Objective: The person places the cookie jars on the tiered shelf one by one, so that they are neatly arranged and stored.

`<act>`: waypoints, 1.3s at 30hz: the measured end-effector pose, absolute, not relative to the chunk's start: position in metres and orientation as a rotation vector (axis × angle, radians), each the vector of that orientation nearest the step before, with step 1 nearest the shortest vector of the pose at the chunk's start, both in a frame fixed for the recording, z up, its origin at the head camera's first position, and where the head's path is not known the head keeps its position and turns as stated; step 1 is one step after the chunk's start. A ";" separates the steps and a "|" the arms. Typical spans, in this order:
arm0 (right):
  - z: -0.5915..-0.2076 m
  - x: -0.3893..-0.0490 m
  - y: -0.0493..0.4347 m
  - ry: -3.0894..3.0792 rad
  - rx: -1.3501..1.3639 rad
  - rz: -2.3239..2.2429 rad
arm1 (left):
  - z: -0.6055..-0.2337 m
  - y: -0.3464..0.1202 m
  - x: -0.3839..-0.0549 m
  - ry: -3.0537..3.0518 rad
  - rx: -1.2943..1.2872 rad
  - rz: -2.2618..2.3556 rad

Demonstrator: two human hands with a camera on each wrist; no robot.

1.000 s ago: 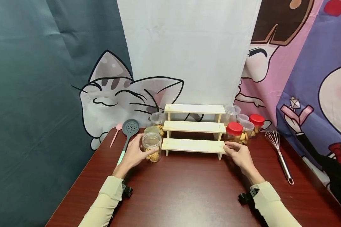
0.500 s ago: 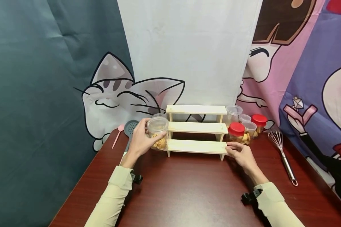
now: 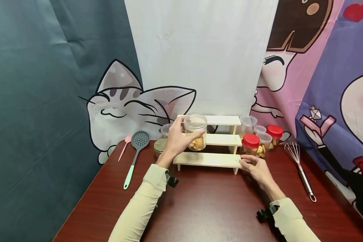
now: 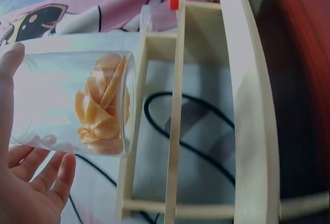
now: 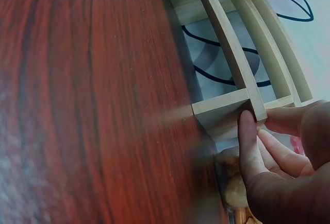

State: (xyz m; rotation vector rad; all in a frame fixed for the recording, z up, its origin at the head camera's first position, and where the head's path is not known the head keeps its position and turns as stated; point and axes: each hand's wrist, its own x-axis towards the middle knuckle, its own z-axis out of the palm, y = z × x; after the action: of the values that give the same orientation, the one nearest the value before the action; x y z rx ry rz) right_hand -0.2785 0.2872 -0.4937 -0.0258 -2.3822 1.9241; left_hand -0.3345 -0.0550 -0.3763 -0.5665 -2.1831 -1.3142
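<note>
My left hand [image 3: 179, 139] grips a clear jar [image 3: 195, 132] around its side, thumb across the front. Yellow-orange cookie-like pieces [image 4: 103, 108] lie in the jar's bottom, and its upper part looks bare. In the head view the jar overlaps the upper steps of a three-step wooden shelf [image 3: 207, 159], above the lowest step. My right hand [image 3: 256, 169] pinches the right end of that lowest step; the right wrist view shows the thumb [image 5: 248, 131] on the board's end and fingers behind it.
Right of the shelf stand several jars, including a red-lidded jar [image 3: 250, 143], then a whisk [image 3: 299, 171]. On the left are a jar [image 3: 159, 146], a slotted skimmer [image 3: 136, 151] and a pink spoon [image 3: 125, 146]. A cable [image 4: 196, 154] shows behind the shelf.
My left hand has lifted the jar off the table and carried it up and right, from beside the shelf to in front of its upper steps. My right hand keeps its place on the shelf.
</note>
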 end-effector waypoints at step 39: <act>-0.499 -0.278 0.287 -2.263 -0.061 2.090 | -0.347 0.103 -0.430 -2.157 -0.508 -1.523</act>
State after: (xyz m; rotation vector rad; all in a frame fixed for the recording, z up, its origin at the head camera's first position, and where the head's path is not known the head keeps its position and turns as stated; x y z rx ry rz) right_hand -0.2783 0.2870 -0.4989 -0.0611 -2.2626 2.0905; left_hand -0.4303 0.1026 -0.3469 -0.5080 -2.1573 -1.5231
